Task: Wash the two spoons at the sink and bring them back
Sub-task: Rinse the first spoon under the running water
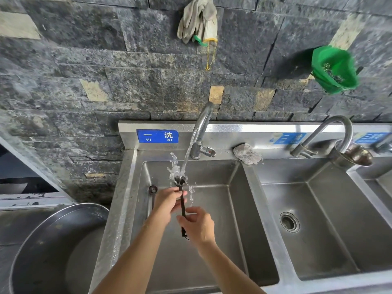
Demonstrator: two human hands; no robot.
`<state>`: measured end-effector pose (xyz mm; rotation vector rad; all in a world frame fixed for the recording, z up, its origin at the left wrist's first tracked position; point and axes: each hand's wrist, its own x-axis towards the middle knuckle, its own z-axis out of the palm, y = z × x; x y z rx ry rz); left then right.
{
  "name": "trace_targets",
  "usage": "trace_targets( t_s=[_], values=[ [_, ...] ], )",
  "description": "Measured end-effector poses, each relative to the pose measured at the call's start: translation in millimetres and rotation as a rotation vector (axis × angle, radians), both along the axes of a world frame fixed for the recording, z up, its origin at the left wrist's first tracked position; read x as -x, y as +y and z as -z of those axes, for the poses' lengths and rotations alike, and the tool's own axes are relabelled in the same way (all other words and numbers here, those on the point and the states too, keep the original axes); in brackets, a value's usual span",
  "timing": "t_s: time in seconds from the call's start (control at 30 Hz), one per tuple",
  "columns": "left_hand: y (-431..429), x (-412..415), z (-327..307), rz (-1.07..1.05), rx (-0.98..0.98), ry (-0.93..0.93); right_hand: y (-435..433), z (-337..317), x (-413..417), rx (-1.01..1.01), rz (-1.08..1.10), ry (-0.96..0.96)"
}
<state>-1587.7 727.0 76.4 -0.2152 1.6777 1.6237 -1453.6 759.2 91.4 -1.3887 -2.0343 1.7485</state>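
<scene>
A dark long-handled spoon [182, 205] is held upright over the left basin of the steel sink [250, 177], its bowl under the water running from the left faucet [201, 128]. My right hand [198, 225] grips the lower part of the handle. My left hand [168, 201] pinches the handle just below the bowl. Water splashes around the bowl. A second dark spoon [153, 193] lies against the left wall of the same basin, its handle partly hidden behind my left hand.
A balled cloth [247, 153] sits on the back ledge. The middle basin has a drain [289, 222] and its own faucet [331, 132]. A big steel bowl [57, 249] stands left of the sink. Gloves [199, 20] and a green strainer [334, 68] hang on the stone wall.
</scene>
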Motion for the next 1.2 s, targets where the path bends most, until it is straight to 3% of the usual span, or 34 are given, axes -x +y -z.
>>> trace_targets(
  t_s=[0.47,0.57,0.7,0.83,1.07,1.2],
  values=[
    [-5,1,13,-0.007,0.011,0.022,-11,7,-6,-0.106,-0.177,-0.083],
    [-6,1,14,-0.002,0.057,0.048,-10,9,-6,-0.024,-0.178,-0.059],
    [-8,-1,19,0.022,0.103,0.107,-11,12,-5,0.31,-0.004,0.047],
    [-5,-2,24,0.035,0.125,0.129,-12,25,-8,0.487,0.089,0.059],
    [2,11,26,0.03,0.148,0.14,-5,38,-11,0.62,0.195,0.034],
    [11,32,18,0.032,0.142,0.145,6,42,1,0.57,0.203,0.047]
  ],
)
